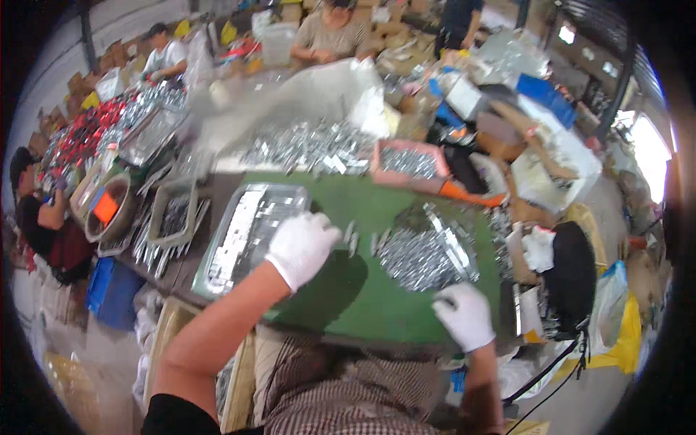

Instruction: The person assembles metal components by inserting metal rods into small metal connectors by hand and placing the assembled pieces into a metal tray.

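My left hand (301, 250), in a white knit glove, is over the right side of a clear plastic tray (217, 270) partly laid with rows of small shiny metal pieces. Its fingers are curled together; what they hold, if anything, is hidden. Just right of it, a few loose metal pieces (351, 238) lie on the green work surface (391, 319). My right hand (465, 317), gloved alike, is at the near right edge of a heap of silvery metal pieces (420, 257). Its fingers are bent inward, and I cannot make out anything in them. Longer metal strips (451, 243) lie across the heap.
A pink bin (409, 178) of metal pieces stands behind the heap, beside a larger spread of pieces (312, 145). Left are a square tub (172, 217) and a round bucket (109, 217). A black rounded object (570, 279) borders the right. Several people work beyond.
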A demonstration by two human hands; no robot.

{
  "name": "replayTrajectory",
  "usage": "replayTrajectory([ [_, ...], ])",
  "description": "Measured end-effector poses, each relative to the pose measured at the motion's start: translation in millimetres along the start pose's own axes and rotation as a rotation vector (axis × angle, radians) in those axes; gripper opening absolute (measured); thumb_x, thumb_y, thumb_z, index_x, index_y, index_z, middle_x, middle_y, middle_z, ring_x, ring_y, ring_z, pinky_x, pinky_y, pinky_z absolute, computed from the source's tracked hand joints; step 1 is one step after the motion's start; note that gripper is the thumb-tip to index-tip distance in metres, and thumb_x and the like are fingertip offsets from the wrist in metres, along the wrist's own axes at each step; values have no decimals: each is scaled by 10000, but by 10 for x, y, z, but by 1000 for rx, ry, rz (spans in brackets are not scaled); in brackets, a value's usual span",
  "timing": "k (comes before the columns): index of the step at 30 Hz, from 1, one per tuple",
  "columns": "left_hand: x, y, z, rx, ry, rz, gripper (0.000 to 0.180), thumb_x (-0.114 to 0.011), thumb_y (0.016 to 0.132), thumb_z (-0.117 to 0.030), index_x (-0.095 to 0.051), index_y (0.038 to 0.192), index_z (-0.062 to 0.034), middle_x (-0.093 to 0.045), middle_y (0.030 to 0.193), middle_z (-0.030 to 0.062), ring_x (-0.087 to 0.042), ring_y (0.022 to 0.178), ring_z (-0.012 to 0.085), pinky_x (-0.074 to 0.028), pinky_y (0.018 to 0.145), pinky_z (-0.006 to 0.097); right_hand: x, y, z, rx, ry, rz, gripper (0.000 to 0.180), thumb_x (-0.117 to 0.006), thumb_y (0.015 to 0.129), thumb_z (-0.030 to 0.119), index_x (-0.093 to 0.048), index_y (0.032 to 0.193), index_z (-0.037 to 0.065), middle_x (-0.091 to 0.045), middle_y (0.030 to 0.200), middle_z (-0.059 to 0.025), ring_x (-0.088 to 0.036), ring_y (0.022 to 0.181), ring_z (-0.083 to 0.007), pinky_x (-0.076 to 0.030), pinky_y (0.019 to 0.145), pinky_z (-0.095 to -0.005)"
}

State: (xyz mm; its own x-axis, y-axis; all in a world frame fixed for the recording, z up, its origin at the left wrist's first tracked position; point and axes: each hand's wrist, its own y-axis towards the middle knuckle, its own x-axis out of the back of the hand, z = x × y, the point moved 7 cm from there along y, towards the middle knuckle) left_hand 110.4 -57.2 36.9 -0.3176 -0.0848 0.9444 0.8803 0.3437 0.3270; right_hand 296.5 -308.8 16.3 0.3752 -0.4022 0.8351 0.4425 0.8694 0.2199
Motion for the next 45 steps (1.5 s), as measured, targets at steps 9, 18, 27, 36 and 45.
replayTrajectory([
  [9,-551,486,31,-315,209,163,177,-633,872,-172,-713,1030,-169,-684,1027,81,-677,1025,291,-530,889,430,-50,-487,158,106,22,-117,163,-712,873,179,-759,1011,107,-662,879,-125,-634,853,-352,-507,782,-448],
  [18,-146,-76,-1054,-237,-162,167,150,-682,890,-259,-672,975,-135,-681,879,73,-679,876,305,-507,791,446,-255,-506,-12,160,-86,-105,94,-653,894,131,-695,979,132,-632,941,-105,-608,930,-344,-473,825,-463],
  [27,-367,-438,-1487,-13,-467,-94,180,-764,800,-136,-709,970,-133,-660,963,41,-633,925,297,-493,796,437,-234,-472,82,102,-49,-151,91,-692,846,92,-712,935,99,-683,919,-74,-628,938,-312,-464,859,-447],
  [36,-370,-527,-1548,-7,-472,-112,175,-759,796,-116,-725,965,-147,-660,939,25,-632,902,276,-479,779,423,-247,-482,143,107,-48,-127,100,-673,884,145,-700,979,138,-668,939,-44,-620,965,-284,-452,871,-433],
  [45,-367,-510,-1526,-32,-461,-172,203,-759,777,-104,-719,972,-144,-655,921,14,-629,872,262,-475,754,411,-175,-359,140,75,-28,-191,75,-711,845,170,-746,909,153,-696,960,-49,-624,1003,-290,-448,912,-446],
])
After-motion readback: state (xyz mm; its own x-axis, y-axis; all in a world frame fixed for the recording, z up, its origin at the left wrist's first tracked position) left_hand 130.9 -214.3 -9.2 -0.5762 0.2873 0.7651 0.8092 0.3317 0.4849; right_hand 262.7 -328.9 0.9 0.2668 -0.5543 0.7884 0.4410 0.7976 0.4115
